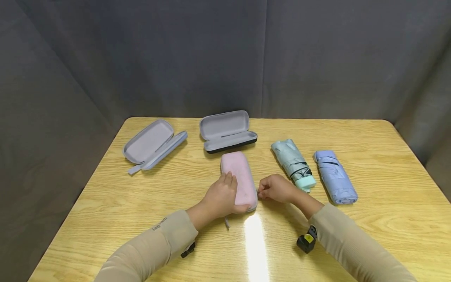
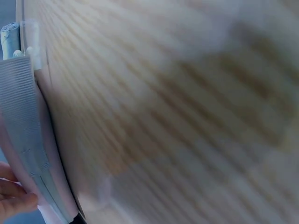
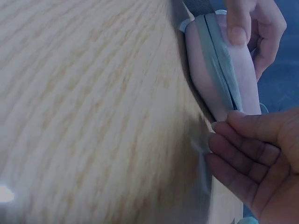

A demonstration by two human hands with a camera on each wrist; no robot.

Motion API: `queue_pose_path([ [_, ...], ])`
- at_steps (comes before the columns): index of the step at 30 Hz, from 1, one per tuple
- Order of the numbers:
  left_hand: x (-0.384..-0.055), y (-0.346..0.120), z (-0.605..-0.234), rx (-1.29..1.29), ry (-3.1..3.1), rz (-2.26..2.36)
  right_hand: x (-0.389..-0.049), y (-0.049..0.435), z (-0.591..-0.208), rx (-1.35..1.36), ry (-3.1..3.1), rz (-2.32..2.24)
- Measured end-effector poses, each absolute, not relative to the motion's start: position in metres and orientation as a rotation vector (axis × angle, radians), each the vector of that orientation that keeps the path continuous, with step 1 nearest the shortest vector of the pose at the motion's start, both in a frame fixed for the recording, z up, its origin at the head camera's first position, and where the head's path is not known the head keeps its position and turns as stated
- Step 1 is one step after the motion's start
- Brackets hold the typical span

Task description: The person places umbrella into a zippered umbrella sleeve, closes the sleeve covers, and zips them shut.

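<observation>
A pink zippered case [image 1: 239,172] lies closed on the table, its grey zipper band [image 3: 219,60] running along the side. My left hand [image 1: 220,194] holds the case from the left, fingers on the lid and thumb across its near end. In the left wrist view its fingers [image 2: 16,200] bear on the case beside a ribbed grey strip [image 2: 19,88]. At the right side of the case, my right hand [image 1: 276,188] pinches at the zipper with thumb and forefinger. The zipper pull itself is hidden by the fingertips.
Behind stand two opened cases with grey linings, one blue [image 1: 149,145] and one black [image 1: 229,131]. Two folded umbrellas, mint [image 1: 290,158] and light blue [image 1: 334,178], lie to the right. Dark curtains [image 1: 211,58] hang beyond the wooden table [image 1: 105,219].
</observation>
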State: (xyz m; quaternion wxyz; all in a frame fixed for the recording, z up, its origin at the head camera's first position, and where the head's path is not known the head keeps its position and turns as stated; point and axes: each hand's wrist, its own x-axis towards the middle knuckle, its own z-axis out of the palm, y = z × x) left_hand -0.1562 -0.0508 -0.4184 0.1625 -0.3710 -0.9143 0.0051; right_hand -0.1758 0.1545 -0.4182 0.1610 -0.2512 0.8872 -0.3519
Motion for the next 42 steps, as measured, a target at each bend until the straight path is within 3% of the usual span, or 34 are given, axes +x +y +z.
queue_pose_path([
  [24, -0.152, -0.060, -0.414, -1.277, -2.700, 0.045, -0.184, 0.178, -0.426, -0.604, 2.471, -1.224],
  [42, -0.212, -0.061, -0.396, -1.494, -2.930, 0.031, -0.188, 0.179, -0.429, -0.507, 2.449, -1.267],
])
